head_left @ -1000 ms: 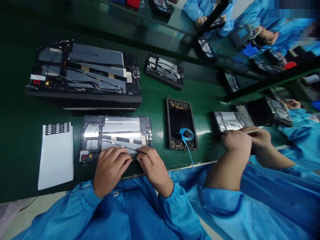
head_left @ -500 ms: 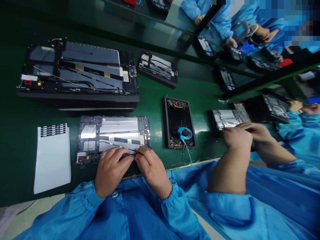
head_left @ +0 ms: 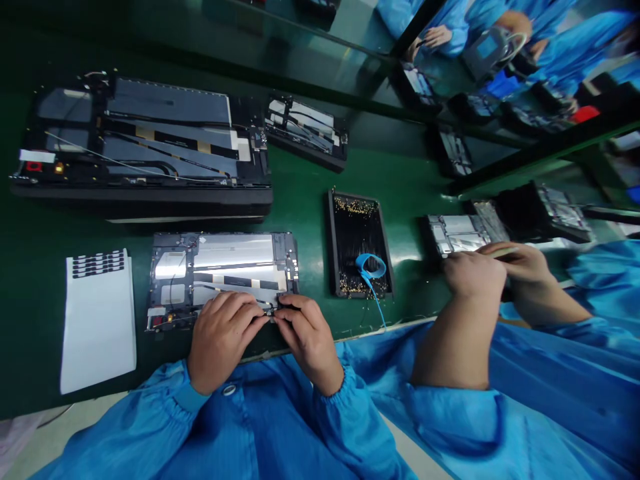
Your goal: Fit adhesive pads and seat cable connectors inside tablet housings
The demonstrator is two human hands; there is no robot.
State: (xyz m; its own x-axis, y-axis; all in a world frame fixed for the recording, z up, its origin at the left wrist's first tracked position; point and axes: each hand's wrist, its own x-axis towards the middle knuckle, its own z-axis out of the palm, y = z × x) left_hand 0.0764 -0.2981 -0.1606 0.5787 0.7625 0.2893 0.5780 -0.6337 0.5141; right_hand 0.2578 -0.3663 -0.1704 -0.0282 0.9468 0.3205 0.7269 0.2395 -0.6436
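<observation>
An opened tablet point(head_left: 233, 250) with bare silver battery plates and dark flat cables lies on the green bench in front of me. Over its near edge, my left hand point(head_left: 225, 340) is closed, thumb and fingers pinched together. My right hand point(head_left: 310, 340) is pinched too, its fingertips almost meeting the left ones near the tablet's right corner. Whatever small part sits between the fingertips is hidden or too tiny to name. To the left lies a white sheet point(head_left: 97, 327) with rows of small black stickers along its top.
A stack of opened tablets point(head_left: 167, 193) stands behind, with another small stack point(head_left: 307, 137) beside it. Right of my work is a black tray point(head_left: 333, 247) of thin gold-ended wires, with a blue wrist strap point(head_left: 371, 267) on it. A co-worker's hands point(head_left: 477, 273) work close by.
The view has shifted, so bench items sit farther left. My right fingertips have parted slightly from the left ones since half a second ago. Both hands stay at the tablet's near edge.
</observation>
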